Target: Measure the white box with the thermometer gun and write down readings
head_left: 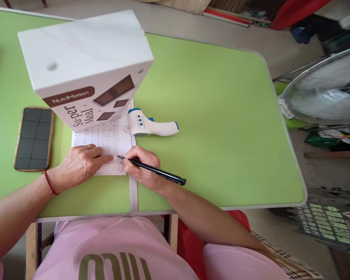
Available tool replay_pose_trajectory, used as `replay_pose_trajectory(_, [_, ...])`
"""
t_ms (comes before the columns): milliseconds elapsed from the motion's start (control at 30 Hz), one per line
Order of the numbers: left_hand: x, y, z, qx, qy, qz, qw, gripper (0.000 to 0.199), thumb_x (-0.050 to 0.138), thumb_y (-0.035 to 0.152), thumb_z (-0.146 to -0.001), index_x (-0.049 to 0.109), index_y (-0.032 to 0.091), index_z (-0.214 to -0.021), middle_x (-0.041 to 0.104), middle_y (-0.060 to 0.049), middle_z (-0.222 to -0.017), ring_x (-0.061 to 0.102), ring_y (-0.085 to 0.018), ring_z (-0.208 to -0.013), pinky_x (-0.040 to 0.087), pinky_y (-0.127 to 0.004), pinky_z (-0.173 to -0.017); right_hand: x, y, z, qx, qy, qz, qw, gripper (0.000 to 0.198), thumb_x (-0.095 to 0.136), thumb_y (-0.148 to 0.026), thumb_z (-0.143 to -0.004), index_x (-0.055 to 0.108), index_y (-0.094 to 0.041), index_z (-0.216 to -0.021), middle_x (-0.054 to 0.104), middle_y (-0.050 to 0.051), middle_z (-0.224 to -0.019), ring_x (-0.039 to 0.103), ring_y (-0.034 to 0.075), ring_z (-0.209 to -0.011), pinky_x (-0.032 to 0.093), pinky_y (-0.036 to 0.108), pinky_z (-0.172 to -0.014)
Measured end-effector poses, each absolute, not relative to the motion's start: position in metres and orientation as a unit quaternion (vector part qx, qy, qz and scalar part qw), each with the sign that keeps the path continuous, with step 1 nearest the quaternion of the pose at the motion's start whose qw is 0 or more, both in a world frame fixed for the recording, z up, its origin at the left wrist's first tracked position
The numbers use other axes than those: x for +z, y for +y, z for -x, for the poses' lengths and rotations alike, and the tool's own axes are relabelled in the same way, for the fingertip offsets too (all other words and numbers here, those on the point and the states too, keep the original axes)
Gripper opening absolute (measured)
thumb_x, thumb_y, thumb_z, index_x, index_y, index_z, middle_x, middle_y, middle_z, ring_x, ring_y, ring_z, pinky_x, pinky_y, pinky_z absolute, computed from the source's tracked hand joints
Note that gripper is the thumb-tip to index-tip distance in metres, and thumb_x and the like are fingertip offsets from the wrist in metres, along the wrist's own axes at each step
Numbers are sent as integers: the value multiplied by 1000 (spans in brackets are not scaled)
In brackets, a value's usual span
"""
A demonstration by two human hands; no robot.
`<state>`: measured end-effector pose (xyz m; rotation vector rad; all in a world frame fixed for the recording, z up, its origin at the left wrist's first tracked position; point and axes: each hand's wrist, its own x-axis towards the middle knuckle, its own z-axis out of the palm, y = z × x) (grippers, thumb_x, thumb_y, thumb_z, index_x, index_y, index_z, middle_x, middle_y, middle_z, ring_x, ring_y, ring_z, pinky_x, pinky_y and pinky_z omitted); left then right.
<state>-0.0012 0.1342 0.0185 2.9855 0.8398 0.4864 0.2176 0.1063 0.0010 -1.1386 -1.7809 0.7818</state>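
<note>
A black pen (160, 170) is pinched in my right hand (142, 165), its tip at the paper near the end of my left index finger. My left hand (79, 165) lies on the lower left part of the sheet of paper (105, 138), index finger stretched out and the others partly bent. Rows of small handwriting cover much of the sheet. A tall white box (87, 50) labelled "NutriMotion Super Meal" stands at the paper's far end and hides part of it. Just beyond my right hand, a white and blue infrared thermometer (151, 125) lies on its side, overlapping the paper's right edge.
A smartphone (34, 138) in a brown case lies left of the paper on the green folding table (221, 116). The table's seam runs beside my right hand. A fan (329, 85) stands past the right edge. A red seat (192, 241) is below the near edge.
</note>
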Motion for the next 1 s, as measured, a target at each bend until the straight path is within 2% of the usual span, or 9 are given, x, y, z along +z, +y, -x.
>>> replay_pose_trajectory(233, [19,135,1,157,264,-952,-7,29,40,13,-98,68,19,-103,56,-1,-65,48,-16,-53,31,-28,-45,2,107,-218,310,-697,460,454,18,58,-12,-77,46,-23,-68,49,-8,-53,47,7,-46,40,19,-46])
replay_pose_trajectory(667, [19,134,1,144,269,-952,-15,27,43,14,-96,68,21,-103,54,0,-65,49,-15,-53,33,-27,-44,3,106,-218,306,-703,474,434,19,57,-11,-75,45,-22,-66,50,-7,-53,47,8,-46,40,20,-47])
replay_pose_trajectory(1000, [20,135,2,148,265,-953,-9,27,43,13,-96,68,20,-103,56,-1,-65,50,-16,-53,34,-28,-44,0,107,-220,304,-696,479,442,17,57,-18,-78,46,-23,-67,50,-7,-52,47,8,-46,40,21,-45])
